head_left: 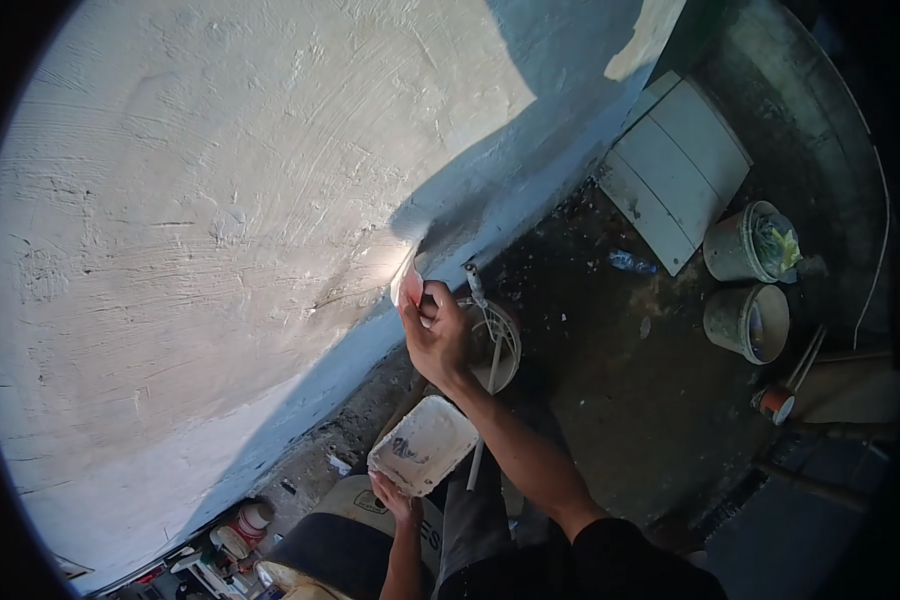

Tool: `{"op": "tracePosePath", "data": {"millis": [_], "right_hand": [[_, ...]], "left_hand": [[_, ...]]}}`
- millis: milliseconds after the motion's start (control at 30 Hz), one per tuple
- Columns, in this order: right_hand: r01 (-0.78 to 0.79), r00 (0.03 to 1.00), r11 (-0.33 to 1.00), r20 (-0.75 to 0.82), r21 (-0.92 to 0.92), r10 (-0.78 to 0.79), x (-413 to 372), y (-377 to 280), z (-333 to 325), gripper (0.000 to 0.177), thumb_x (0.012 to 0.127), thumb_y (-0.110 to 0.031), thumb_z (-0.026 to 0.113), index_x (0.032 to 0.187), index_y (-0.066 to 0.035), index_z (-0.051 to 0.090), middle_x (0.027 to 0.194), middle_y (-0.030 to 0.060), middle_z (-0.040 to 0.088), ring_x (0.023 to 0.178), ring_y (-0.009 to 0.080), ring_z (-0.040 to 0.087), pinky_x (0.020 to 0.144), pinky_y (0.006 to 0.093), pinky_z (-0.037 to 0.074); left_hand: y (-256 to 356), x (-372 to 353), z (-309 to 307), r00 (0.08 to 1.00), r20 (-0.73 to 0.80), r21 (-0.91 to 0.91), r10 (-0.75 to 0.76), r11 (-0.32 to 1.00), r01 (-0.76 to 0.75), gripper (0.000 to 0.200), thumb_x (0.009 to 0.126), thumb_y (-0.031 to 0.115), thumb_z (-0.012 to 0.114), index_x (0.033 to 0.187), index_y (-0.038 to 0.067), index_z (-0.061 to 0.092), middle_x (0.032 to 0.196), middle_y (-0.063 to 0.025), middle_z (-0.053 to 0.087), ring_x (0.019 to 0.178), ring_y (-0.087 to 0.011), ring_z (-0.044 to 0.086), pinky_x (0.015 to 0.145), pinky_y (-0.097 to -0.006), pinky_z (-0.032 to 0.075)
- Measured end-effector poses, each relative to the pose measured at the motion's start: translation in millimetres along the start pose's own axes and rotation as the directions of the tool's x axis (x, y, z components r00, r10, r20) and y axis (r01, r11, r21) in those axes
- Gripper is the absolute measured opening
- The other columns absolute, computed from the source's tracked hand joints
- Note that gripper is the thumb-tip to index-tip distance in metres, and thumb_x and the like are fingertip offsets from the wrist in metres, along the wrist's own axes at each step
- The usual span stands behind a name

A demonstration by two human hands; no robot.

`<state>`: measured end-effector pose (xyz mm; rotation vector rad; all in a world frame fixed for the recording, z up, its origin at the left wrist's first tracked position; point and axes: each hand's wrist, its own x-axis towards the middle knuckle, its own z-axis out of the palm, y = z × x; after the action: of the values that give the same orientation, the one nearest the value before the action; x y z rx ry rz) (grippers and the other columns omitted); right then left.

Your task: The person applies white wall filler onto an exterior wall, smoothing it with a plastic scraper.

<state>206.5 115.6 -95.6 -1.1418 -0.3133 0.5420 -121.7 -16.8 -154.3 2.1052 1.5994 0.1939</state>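
In the middle of the view, my right hand (437, 326) pinches a thin, pale, reddish scraper (408, 284) against the rough plastered wall (220, 200). Bright light falls on the wall by the scraper's edge. Below, my left hand (398, 497) holds a white rectangular tray (440, 428) by its lower left rim. The tray is tilted and has greyish residue inside. Behind my right wrist stands a round bucket (511, 352) with a hose or stick in it.
At the right are a bucket with a plastic bag (735, 250), another open bucket (730, 322), a small orange can (775, 402) and pale panels (675, 165). A plastic bottle (632, 262) lies on the floor. Assorted containers (240, 530) sit at the lower left.
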Motion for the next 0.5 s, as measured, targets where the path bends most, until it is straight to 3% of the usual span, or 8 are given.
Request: {"op": "tracePosePath", "data": {"millis": [100, 200, 233, 300, 333, 367, 400, 500], "right_hand": [[-0.021, 1.000, 1.000, 0.019, -0.021, 0.021, -22.0, -36.6, -3.9, 0.011, 0.091, -0.001, 0.057, 0.099, 0.005, 0.053, 0.080, 0.0090, 0.066, 0.077, 0.0085, 0.062, 0.066, 0.0236, 0.050], [-0.089, 0.995, 0.996, 0.044, -0.002, 0.089, -33.5, -59.8, -32.2, 0.017, 0.092, -0.002, 0.057, 0.106, 0.007, 0.053, 0.095, 0.0128, 0.067, 0.089, 0.0139, 0.065, 0.075, 0.0251, 0.053], [-0.020, 1.000, 1.000, -0.014, 0.016, 0.020, -31.7, -66.1, -40.4, 0.017, 0.092, -0.003, 0.057, 0.106, 0.006, 0.053, 0.098, 0.0124, 0.066, 0.091, 0.0142, 0.065, 0.076, 0.0243, 0.052], [-0.031, 0.993, 0.993, -0.114, -0.112, 0.018, -23.1, -30.2, -78.4, 0.017, 0.091, -0.002, 0.058, 0.106, 0.003, 0.052, 0.101, 0.0123, 0.065, 0.089, 0.0130, 0.064, 0.073, 0.0244, 0.051], [-0.107, 0.977, 0.992, -0.190, -0.073, 0.092, -11.9, -34.4, -88.3, 0.017, 0.091, -0.002, 0.057, 0.106, 0.003, 0.051, 0.103, 0.0133, 0.064, 0.088, 0.0143, 0.065, 0.075, 0.0262, 0.051], [-0.067, 0.960, 0.997, -0.273, -0.025, 0.058, 2.8, -12.2, -102.8, 0.017, 0.092, -0.003, 0.056, 0.107, 0.004, 0.050, 0.103, 0.0142, 0.064, 0.088, 0.0174, 0.065, 0.077, 0.0285, 0.050], [-0.099, 0.942, 0.990, -0.330, -0.097, 0.062, 18.8, 10.9, -119.4, 0.019, 0.091, -0.002, 0.056, 0.109, 0.004, 0.050, 0.101, 0.0150, 0.065, 0.090, 0.0199, 0.065, 0.079, 0.0303, 0.050], [-0.194, 0.901, 0.925, -0.433, -0.328, 0.035, 65.0, 76.7, -147.2, 0.022, 0.089, -0.004, 0.059, 0.109, 0.003, 0.052, 0.094, 0.0145, 0.068, 0.086, 0.0178, 0.067, 0.074, 0.0303, 0.050]], "left_hand": [[7.5, 9.6, 6.2, 0.999, 0.013, -0.105, -0.045, 0.993, 0.046, 0.102, 0.085, 0.070, 0.041, 0.144, -0.009, 0.016, 0.147, -0.0295, 0.024, 0.135, -0.0459, 0.022, 0.111, -0.0501, 0.018], [17.4, 15.0, 6.6, 1.000, 0.002, -0.111, 0.021, 0.994, -0.021, 0.084, 0.091, 0.047, 0.047, 0.145, -0.007, 0.012, 0.144, -0.0295, 0.028, 0.128, -0.0453, 0.031, 0.106, -0.0504, 0.024], [19.5, 16.8, 7.9, 0.997, -0.031, -0.085, 0.071, 0.994, -0.073, 0.080, 0.093, 0.040, 0.048, 0.146, -0.007, 0.011, 0.143, -0.0297, 0.029, 0.127, -0.0453, 0.032, 0.106, -0.0505, 0.025], [18.6, 14.8, 13.1, 0.977, -0.108, 0.000, 0.184, 0.983, -0.186, 0.076, 0.094, 0.034, 0.049, 0.145, -0.008, 0.011, 0.143, -0.0301, 0.029, 0.126, -0.0454, 0.033, 0.105, -0.0507, 0.026], [14.0, 12.0, 14.9, 0.966, -0.129, 0.034, 0.225, 0.974, -0.222, 0.076, 0.095, 0.035, 0.049, 0.145, -0.008, 0.011, 0.143, -0.0302, 0.028, 0.127, -0.0456, 0.032, 0.106, -0.0508, 0.025], [9.3, 9.3, 16.9, 0.953, -0.150, 0.069, 0.264, 0.964, -0.257, 0.077, 0.095, 0.036, 0.048, 0.145, -0.009, 0.011, 0.144, -0.0303, 0.027, 0.128, -0.0458, 0.031, 0.106, -0.0509, 0.025], [4.5, 8.1, 18.9, 0.947, -0.154, 0.076, 0.280, 0.959, -0.271, 0.077, 0.095, 0.037, 0.048, 0.145, -0.009, 0.011, 0.145, -0.0304, 0.026, 0.129, -0.0460, 0.030, 0.107, -0.0509, 0.024], [15.5, 5.5, 5.0, 0.985, -0.067, 0.013, 0.157, 0.988, -0.157, 0.080, 0.095, 0.043, 0.045, 0.145, -0.009, 0.010, 0.147, -0.0303, 0.023, 0.132, -0.0466, 0.027, 0.108, -0.0511, 0.022]]}}
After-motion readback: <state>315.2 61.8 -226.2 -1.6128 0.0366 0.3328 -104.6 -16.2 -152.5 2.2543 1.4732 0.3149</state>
